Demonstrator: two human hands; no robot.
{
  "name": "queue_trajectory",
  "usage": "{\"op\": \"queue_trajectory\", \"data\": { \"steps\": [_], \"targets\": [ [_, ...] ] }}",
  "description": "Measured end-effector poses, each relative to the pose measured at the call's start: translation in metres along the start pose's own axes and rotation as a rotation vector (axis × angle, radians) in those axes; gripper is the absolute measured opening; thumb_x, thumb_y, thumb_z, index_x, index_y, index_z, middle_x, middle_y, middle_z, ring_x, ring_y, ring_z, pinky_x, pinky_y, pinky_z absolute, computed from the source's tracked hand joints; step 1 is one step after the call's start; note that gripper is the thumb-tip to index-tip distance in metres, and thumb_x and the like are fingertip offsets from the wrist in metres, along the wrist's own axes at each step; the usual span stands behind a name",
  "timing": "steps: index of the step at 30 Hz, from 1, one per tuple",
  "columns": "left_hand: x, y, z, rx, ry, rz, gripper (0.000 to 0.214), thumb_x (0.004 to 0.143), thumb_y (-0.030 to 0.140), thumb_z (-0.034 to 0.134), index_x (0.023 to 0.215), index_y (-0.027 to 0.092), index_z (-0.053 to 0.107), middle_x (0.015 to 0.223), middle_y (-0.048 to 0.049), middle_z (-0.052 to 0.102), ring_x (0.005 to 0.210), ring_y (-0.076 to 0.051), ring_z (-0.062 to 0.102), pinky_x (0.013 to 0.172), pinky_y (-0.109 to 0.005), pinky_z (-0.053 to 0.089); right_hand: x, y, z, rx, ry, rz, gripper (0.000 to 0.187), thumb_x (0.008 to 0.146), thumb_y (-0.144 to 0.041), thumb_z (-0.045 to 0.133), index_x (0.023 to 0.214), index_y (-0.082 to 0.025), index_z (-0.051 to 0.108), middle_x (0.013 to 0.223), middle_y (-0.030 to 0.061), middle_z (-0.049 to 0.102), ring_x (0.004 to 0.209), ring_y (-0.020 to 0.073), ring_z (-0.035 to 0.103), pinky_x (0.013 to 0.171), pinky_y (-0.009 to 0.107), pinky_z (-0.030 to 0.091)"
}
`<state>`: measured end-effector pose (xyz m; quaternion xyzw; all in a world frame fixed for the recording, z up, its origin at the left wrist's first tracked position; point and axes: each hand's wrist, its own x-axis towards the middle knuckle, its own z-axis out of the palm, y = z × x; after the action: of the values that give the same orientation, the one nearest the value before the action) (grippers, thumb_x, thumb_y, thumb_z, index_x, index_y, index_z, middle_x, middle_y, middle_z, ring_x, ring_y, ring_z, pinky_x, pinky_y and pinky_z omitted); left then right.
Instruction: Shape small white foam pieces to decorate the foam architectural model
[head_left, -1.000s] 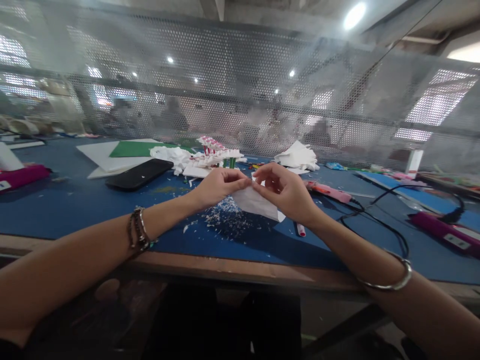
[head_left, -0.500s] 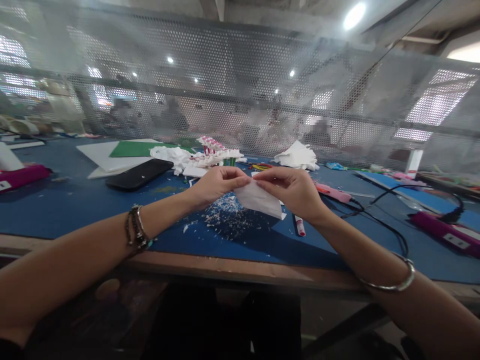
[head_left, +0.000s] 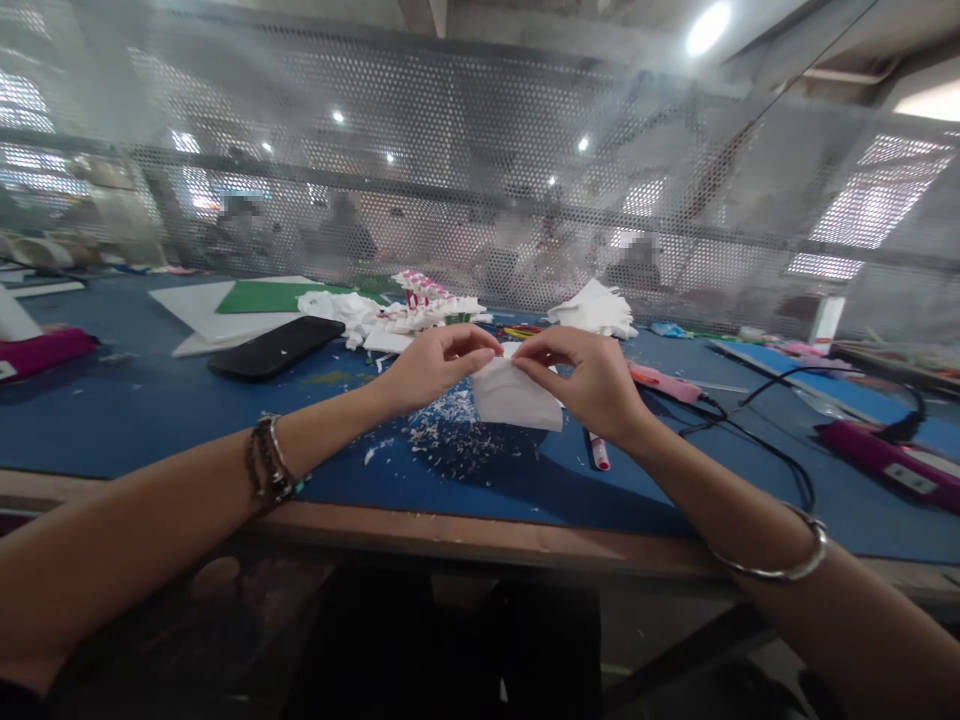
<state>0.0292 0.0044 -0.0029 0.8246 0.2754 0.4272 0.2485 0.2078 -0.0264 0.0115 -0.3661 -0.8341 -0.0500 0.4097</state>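
Note:
Both my hands hold one white paper piece (head_left: 514, 398) above the blue table (head_left: 135, 410). My left hand (head_left: 431, 366) pinches its upper left edge with fingers closed. My right hand (head_left: 592, 385) pinches the upper right edge, also closed. The paper hangs down between them. White paper scraps (head_left: 450, 430) lie scattered on the table just under the hands. A red and white pen (head_left: 598, 452) lies below my right hand.
A black phone (head_left: 276, 347) lies at the left. White and green sheets (head_left: 240, 303), white paper flowers (head_left: 420, 312) and a white paper pile (head_left: 594, 312) sit farther back. A pink tool (head_left: 667, 385) with black cables (head_left: 757, 450) lies at the right. A perforated screen (head_left: 480, 180) closes the back.
My hands have turned the paper slightly, so it now hangs flatter and squarer between them. The hands stayed in nearly the same place.

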Motion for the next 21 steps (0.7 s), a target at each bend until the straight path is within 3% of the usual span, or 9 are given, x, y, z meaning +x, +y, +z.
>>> {"op": "queue_trajectory", "data": {
  "steps": [4, 8, 17, 21],
  "targets": [
    [-0.0023, 0.0019, 0.0028, 0.261, 0.033, 0.233, 0.022, 0.078, 0.033, 0.050, 0.082, 0.014, 0.061, 0.080, -0.0047, 0.062, 0.073, -0.012, 0.053, 0.067, -0.022, 0.040, 0.0006, 0.0000, 0.0006, -0.015, -0.021, -0.013, 0.012, 0.075, -0.024, 0.052, 0.071, -0.017, 0.060, 0.069, 0.0007, 0.062, 0.064, 0.0096, 0.055, 0.060, 0.023, 0.044],
    [-0.0043, 0.0011, 0.0045, 0.331, 0.085, 0.339, 0.020, 0.078, 0.030, 0.052, 0.076, 0.014, 0.062, 0.074, -0.0040, 0.063, 0.070, -0.011, 0.053, 0.065, -0.022, 0.039, 0.0013, -0.0032, 0.0021, 0.019, -0.085, -0.035, 0.010, 0.075, -0.022, 0.051, 0.071, -0.016, 0.059, 0.067, 0.0001, 0.061, 0.062, 0.0087, 0.054, 0.059, 0.022, 0.042],
    [-0.0040, 0.0023, 0.0019, 0.209, 0.053, 0.146, 0.022, 0.079, 0.027, 0.048, 0.074, 0.012, 0.062, 0.070, -0.0019, 0.064, 0.061, -0.008, 0.053, 0.055, -0.018, 0.038, 0.0033, 0.0004, 0.0069, 0.333, -0.105, 0.227, 0.015, 0.072, -0.026, 0.054, 0.076, -0.013, 0.059, 0.072, 0.0024, 0.061, 0.062, 0.0086, 0.053, 0.055, 0.022, 0.041],
    [-0.0038, 0.0012, 0.0032, 0.231, 0.038, 0.168, 0.022, 0.080, 0.026, 0.046, 0.075, 0.012, 0.062, 0.071, -0.0025, 0.064, 0.063, -0.009, 0.053, 0.058, -0.018, 0.039, 0.0032, 0.0026, 0.0073, 0.315, -0.122, 0.211, 0.015, 0.073, -0.027, 0.052, 0.071, -0.013, 0.056, 0.065, 0.0005, 0.057, 0.057, 0.0072, 0.048, 0.052, 0.021, 0.038]
  ]
}}
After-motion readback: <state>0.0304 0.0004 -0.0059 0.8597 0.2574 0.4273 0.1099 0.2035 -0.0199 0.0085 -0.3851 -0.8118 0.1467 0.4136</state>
